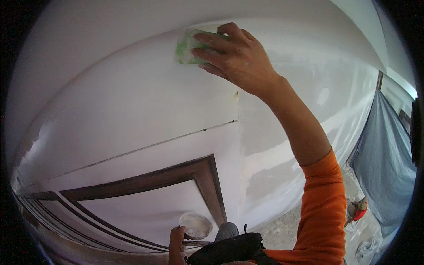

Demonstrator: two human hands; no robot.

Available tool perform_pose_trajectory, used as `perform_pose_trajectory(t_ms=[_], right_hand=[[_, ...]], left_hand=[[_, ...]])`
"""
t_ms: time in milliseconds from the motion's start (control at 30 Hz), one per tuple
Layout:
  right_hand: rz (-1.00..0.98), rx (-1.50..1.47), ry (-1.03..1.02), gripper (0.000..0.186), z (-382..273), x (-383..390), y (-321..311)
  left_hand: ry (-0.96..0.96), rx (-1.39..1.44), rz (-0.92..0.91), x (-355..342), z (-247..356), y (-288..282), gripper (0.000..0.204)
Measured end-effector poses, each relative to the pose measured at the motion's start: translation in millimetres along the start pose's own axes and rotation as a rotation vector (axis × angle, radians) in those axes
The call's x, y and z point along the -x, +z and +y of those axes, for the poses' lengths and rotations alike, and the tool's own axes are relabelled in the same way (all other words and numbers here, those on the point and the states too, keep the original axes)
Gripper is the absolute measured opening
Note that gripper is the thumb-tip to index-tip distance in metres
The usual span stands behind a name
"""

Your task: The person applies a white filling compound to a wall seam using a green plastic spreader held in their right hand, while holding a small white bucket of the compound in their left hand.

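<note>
My right hand (236, 55) is raised high against the white wall, its fingers spread over a flat green spreader (183, 47). White paste smears the spreader, which is slightly blurred and lies against the upper wall near the ceiling line. Low in the view, my left hand (177, 236) grips the rim of a round tub (195, 226). Whitish paste shows inside the tub, and its lower part is partly hidden.
A dark wooden door frame (211, 185) stands below the wall joint (163, 142). Grey patches mark the wall at right. Farther right hangs a blue tarp (384, 141), with a person in red (361, 211) near its foot on a dusty floor (282, 229).
</note>
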State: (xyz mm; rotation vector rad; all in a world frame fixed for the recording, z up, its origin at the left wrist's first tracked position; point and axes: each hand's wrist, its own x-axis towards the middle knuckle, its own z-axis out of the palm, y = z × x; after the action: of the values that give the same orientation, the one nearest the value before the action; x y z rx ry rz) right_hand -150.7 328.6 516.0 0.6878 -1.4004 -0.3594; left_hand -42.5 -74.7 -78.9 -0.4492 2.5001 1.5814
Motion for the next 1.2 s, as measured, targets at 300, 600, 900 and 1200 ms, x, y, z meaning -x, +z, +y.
perform_pose_trajectory(t_ms=[300,600,900,1200], right_hand=[[-0.127,0.117,0.046,0.036,48,33,-19],[-0.150,-0.072,0.457,0.033,84,94,-64],[0.043,-1.426,1.504,0.059,-3,141,-76],[0.026,-1.739,1.580,0.058,-46,126,-84]], left_hand=[[-0.236,0.160,-0.001,3,7,1,0.037],[-0.190,0.113,-0.035,15,27,-5,0.040],[-0.013,0.055,0.032,31,43,3,0.038],[-0.307,0.166,-0.077,20,46,4,0.037]])
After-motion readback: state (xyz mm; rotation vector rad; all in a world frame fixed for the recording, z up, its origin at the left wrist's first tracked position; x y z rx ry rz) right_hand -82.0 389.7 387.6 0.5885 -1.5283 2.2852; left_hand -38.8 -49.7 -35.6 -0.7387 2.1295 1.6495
